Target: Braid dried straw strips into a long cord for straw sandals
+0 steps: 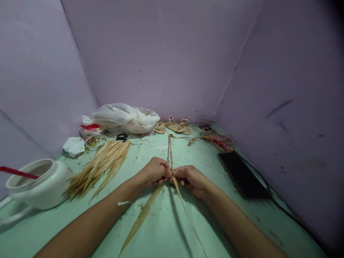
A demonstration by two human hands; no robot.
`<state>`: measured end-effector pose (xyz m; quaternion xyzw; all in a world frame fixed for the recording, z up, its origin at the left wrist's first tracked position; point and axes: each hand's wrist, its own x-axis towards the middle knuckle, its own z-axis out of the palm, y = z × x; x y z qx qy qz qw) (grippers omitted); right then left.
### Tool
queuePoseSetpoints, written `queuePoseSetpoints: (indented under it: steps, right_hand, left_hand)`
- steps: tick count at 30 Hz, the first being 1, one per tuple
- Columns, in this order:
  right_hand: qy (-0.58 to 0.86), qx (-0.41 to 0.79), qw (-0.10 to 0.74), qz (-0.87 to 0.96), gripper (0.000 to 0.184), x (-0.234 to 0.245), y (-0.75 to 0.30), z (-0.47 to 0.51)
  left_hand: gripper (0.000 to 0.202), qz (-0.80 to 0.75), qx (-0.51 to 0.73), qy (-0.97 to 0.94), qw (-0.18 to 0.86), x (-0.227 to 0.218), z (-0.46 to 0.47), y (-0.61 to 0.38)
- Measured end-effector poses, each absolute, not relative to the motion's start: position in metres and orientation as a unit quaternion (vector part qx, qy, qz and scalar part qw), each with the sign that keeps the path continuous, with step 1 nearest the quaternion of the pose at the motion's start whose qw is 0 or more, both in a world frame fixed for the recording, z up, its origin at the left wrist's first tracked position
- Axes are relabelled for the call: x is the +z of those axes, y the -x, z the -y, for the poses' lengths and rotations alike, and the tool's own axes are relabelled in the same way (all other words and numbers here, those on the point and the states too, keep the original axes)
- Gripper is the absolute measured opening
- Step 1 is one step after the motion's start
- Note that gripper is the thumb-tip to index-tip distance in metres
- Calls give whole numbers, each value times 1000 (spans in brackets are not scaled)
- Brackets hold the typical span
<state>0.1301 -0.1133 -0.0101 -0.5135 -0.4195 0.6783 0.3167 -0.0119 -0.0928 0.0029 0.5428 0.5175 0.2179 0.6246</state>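
My left hand and my right hand meet at the middle of the pale green table, both pinched shut on a thin braided straw cord. The cord runs away from my hands toward the far wall. Loose flat straw strips trail from the pinch back toward me. A bundle of dry straw lies to the left of my left hand.
A white pot with a red stick stands at the left edge. A plastic bag, scissors, tape rolls and small woven sandals line the back. A dark phone with a cable lies at the right. Purple walls enclose the table.
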Motion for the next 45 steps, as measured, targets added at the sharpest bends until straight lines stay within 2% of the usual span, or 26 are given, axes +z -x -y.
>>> queuePoseSetpoints:
  steps: [8, 12, 20, 27, 34, 36, 41, 45]
  right_hand:
    - [487, 696, 329, 413, 12, -11, -129, 114]
    - [495, 707, 321, 389, 16, -11, -129, 114]
    - [465, 726, 342, 374, 17, -8, -130, 114]
    - [477, 707, 336, 399, 15, -8, -129, 115]
    - [492, 689, 323, 423, 14, -7, -130, 115]
    - [499, 691, 324, 411, 13, -9, -131, 115]
    - [502, 685, 334, 409, 13, -13, -131, 113]
    - [503, 672, 333, 429, 9, -12, -131, 113]
  left_hand:
    - [6, -509, 208, -557, 622, 1, 92, 16]
    - [7, -456, 162, -559, 673, 3, 88, 22]
    - [21, -422, 168, -471, 756, 4, 83, 28]
    - [5, -493, 191, -524, 668, -2, 84, 22]
    - [6, -531, 224, -566, 589, -1, 91, 15]
    - [8, -518, 230, -565, 599, -1, 91, 16]
    - [10, -452, 183, -525, 698, 0, 86, 24]
    - [12, -470, 175, -519, 693, 0, 84, 25]
